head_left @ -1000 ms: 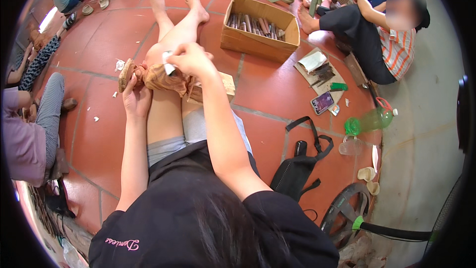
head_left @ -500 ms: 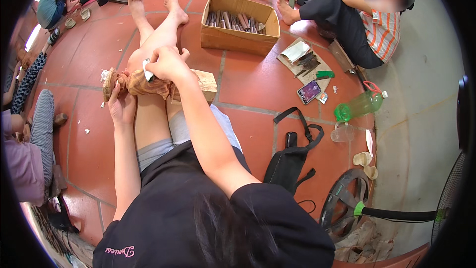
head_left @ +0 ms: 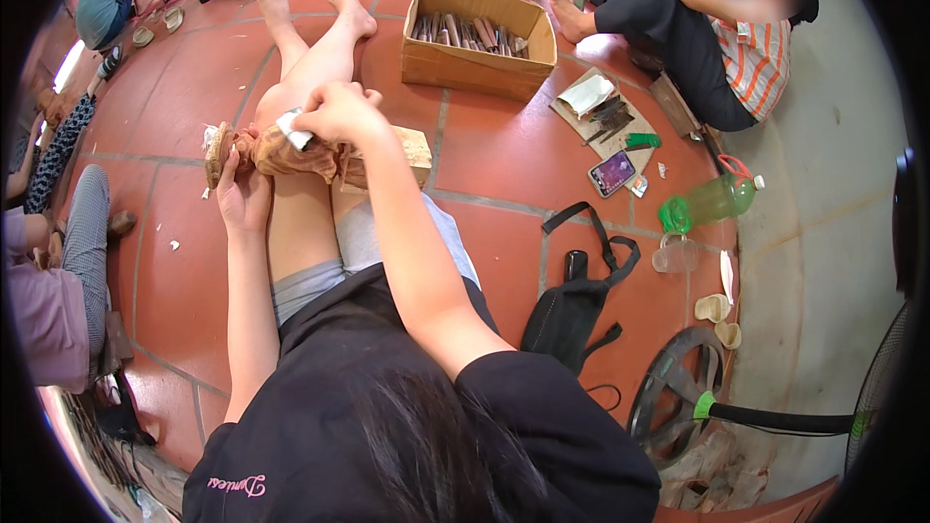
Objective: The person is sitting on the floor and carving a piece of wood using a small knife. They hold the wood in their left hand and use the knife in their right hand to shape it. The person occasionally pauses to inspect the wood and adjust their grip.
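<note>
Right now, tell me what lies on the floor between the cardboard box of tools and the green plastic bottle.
In the head view, between the cardboard box and the green bottle lie a flat board with tools, a green-handled tool and a phone.

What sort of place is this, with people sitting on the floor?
Probably a wood-carving workshop: a wooden figure lies across the person's lap, a cardboard box holds carving tools, and wood chips dot the red tiled floor.
</note>
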The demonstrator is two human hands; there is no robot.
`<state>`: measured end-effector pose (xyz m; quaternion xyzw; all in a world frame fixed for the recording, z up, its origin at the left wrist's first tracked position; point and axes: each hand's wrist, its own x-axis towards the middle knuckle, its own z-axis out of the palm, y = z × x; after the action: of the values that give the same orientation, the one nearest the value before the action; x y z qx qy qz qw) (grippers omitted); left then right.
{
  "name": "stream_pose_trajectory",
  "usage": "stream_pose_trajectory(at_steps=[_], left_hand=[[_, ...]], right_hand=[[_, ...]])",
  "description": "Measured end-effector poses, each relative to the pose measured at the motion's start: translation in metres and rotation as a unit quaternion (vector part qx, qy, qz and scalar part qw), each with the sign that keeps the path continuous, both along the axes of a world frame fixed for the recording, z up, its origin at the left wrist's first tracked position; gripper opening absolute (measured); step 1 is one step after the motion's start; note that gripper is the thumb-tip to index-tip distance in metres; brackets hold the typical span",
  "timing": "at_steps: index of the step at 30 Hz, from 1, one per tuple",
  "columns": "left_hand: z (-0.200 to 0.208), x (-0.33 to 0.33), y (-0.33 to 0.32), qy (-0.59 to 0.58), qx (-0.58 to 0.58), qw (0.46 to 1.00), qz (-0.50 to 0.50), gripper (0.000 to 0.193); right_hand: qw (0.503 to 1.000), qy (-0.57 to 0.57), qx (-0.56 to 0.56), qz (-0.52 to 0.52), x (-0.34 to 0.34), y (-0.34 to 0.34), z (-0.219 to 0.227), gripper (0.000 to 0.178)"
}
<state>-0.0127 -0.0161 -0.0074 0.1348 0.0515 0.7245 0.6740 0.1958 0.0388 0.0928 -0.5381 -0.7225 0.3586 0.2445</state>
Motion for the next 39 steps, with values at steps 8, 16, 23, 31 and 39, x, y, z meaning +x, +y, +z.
stream_pose_trajectory(at_steps=[8, 16, 23, 31, 39], left_hand=[[0.008, 0.006, -0.004, 0.041, -0.022, 0.998, 0.032, 0.035], [0.012, 0.007, -0.004, 0.008, -0.033, 0.999, 0.026, 0.029], [0.010, 0.007, -0.005, 0.028, -0.036, 0.998, 0.043, 0.030], [0.009, 0.007, -0.005, -0.011, -0.036, 0.999, 0.019, 0.031], [0.011, 0.009, -0.005, 0.044, -0.045, 0.996, 0.058, 0.031]], right_hand=[[0.999, 0.035, 0.001, -0.025, 0.008, -0.004, 0.007, 0.016], [0.993, -0.067, 0.010, -0.096, 0.009, 0.013, -0.018, 0.029], [0.990, 0.104, 0.043, -0.088, -0.026, -0.007, 0.006, 0.027], [0.989, -0.039, 0.028, -0.138, -0.010, 0.009, -0.011, 0.023], [0.993, 0.121, 0.001, -0.009, -0.033, -0.012, 0.004, 0.024]])
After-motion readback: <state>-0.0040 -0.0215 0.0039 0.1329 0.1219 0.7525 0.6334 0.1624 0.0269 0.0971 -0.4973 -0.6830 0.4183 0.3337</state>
